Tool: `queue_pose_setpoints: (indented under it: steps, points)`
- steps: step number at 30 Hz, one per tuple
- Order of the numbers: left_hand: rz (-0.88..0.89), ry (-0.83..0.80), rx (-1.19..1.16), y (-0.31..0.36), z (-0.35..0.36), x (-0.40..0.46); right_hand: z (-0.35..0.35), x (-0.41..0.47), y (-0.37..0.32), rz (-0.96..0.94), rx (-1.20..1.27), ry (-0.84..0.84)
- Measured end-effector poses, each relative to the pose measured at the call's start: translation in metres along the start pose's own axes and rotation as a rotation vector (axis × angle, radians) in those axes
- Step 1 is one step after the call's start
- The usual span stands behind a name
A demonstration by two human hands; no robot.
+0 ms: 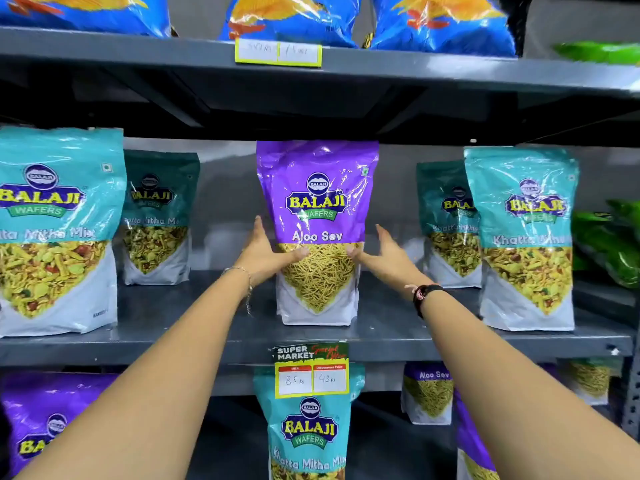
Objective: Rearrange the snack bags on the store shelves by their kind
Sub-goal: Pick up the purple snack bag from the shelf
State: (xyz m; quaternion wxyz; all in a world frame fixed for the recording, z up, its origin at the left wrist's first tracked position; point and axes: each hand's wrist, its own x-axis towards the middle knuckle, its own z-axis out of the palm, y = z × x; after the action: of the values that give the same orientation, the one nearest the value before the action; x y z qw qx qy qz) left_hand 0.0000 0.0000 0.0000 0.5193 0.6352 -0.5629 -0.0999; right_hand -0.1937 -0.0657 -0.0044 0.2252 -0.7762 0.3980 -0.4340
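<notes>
A purple Aloo Sev bag (317,202) stands upright in the middle of the grey middle shelf (207,344). My left hand (266,251) grips its left side and my right hand (381,252) grips its right side, thumbs on the front. Teal Khatta Mitha Mix bags stand around it: a big one at far left (55,230), one further back (157,216), and two at the right (446,220) (526,237). On the shelf below, a teal bag (308,431) stands between purple Aloo Sev bags (45,417) (429,393).
Blue chip bags (294,15) line the top shelf (415,69). Green bags (613,244) lie at the far right. A yellow price tag (311,370) hangs from the middle shelf's front edge. Bare shelf shows on both sides of the held bag.
</notes>
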Motion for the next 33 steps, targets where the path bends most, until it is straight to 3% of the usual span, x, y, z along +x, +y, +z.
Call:
queue_pose_setpoints:
  steps: [6,10,21,33]
  points:
    - [-0.028,-0.368,-0.373,-0.029,0.01,0.019,0.027,0.02,0.021,-0.001,0.463,-0.273]
    - [-0.003,-0.409,-0.483,-0.036,0.013,0.023,0.026,0.018,0.023,-0.003,0.55,-0.291]
    - [0.069,-0.321,-0.381,-0.002,0.012,-0.024,-0.01,-0.036,0.003,-0.051,0.462,-0.184]
    - [0.145,-0.579,-0.334,0.034,0.052,-0.109,-0.067,-0.158,0.028,-0.091,0.333,-0.033]
